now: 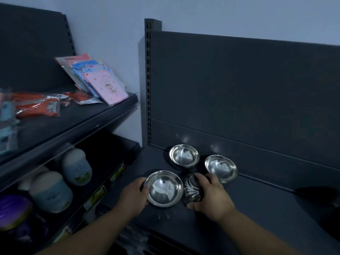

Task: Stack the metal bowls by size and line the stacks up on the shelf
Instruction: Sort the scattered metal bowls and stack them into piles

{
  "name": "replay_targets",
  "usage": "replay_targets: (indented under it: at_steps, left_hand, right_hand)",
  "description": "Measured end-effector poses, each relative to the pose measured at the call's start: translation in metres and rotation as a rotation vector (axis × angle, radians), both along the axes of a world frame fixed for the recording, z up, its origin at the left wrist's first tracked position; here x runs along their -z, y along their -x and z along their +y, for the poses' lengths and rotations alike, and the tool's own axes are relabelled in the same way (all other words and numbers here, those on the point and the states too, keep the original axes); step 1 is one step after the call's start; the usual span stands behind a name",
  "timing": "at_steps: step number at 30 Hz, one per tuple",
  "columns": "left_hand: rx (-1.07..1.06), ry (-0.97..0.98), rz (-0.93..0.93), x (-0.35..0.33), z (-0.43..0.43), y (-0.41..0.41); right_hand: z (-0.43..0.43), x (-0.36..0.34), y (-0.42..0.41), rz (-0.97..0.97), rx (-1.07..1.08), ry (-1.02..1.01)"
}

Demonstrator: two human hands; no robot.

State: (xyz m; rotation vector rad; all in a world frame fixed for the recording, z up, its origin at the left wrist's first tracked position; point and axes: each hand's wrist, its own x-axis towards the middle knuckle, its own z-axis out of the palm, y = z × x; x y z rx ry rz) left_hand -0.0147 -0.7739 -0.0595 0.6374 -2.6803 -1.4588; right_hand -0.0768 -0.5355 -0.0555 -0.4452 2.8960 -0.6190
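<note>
Several shiny metal bowls sit on the dark shelf. My left hand grips the left rim of a wide shallow bowl near the front. My right hand curls over a smaller bowl that is tipped on its side, its patterned outside facing me. Behind them stand a deeper bowl, which looks stacked on another, and to its right a shallow bowl close to the back panel.
The shelf's dark back panel rises just behind the bowls. To the left, another shelf unit holds packets and orange packs on top, and white-lidded tubs below. A dark round object lies at the shelf's right edge.
</note>
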Motion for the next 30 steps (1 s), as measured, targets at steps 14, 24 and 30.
replay_targets:
  at_steps: [14, 24, 30]
  left_hand:
    - [-0.057, -0.088, 0.034, -0.003, 0.008, 0.011]
    - [0.147, 0.216, 0.190, -0.028, 0.019, 0.019]
    - [0.419, 0.115, 0.403, -0.047, 0.030, 0.026]
  right_hand:
    - [0.022, -0.009, -0.016, 0.007, 0.030, 0.179]
    - [0.008, -0.074, -0.006, -0.262, 0.221, 0.682]
    - [-0.004, -0.089, -0.005, -0.540, 0.147, 0.818]
